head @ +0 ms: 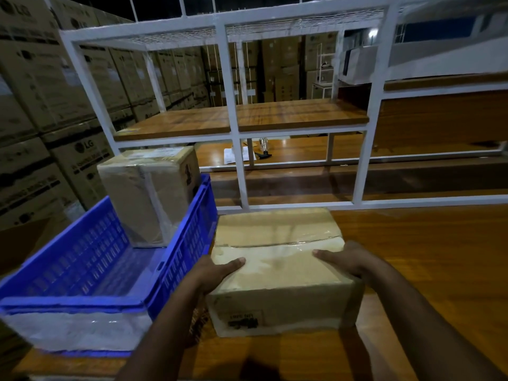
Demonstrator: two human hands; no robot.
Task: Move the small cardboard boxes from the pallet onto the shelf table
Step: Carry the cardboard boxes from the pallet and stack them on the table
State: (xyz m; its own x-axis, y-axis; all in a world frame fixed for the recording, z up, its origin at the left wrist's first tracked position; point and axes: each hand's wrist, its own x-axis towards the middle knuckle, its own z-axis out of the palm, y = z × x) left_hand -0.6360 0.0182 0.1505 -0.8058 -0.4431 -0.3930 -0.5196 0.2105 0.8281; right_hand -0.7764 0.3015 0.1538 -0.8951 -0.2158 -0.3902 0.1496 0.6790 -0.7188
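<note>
- Cardboard box (277, 273), small, taped over with clear film, sits flat on the wooden tabletop (428, 265), just right of the blue plastic crate (82, 270) and close to its wall; can't tell if they touch.
- My left hand (217, 273) grips the box's near-left top edge: thumb lies on the lid, fingers go down the left side, out of sight.
- My right hand (349, 259) grips the near-right top edge the same way, thumb on the lid, fingers wrapped over the right side.
- So both grips are closed round the same box, one per side; nothing else held.
- Step, my read: placing this box on the shelf table. Its base looks down on the wood, so it's at set-down or final nudge, not carry.
- Second taped box (151, 193) stands upright inside the crate at its far end, well apart from my hands.
- White metal shelf frame (233, 149) rises just behind my box; a wooden shelf board (275, 116) sits higher up inside it.
- Stacks of big printed cartons (41, 105) fill the left background.
- Pallet not in view.
- Next move, as I judge it: square the box to the frame, loosen both thumbs, draw the hands straight back without dragging it, then go for another box off the pallet.
- Watch: film wrap looks slick, so let go evenly on both sides.
</note>
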